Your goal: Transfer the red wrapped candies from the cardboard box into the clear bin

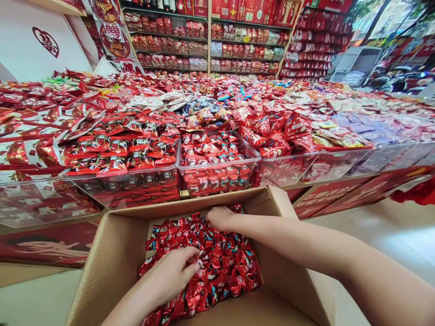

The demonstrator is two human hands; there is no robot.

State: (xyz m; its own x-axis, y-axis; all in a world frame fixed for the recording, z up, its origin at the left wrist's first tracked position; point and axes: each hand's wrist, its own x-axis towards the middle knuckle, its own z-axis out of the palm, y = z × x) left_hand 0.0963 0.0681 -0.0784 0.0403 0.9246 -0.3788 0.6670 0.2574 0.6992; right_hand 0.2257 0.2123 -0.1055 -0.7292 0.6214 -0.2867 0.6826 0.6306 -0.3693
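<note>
A cardboard box (115, 253) stands open in front of me, with many red-wrapped candies (220, 267) heaped inside. My left hand (176, 269) is over the left part of the heap, its fingers stretched forward and its thumb apart, with nothing seen in its grasp. Near the far wall of the box, my right hand (219, 218) reaches down into the candies. Its fingertips are hidden among the wrappers, so I cannot see whether they hold any. Just beyond the box sits a clear plastic bin (217, 167) of similar-looking red candies.
More clear bins of wrapped sweets line the counter, including black-and-red packets (129, 149) at left and red pouches (278, 131) at right. Shelves (209, 45) of red packages rise behind. Printed red cartons (329, 197) stand below the counter on the pale floor (384, 240).
</note>
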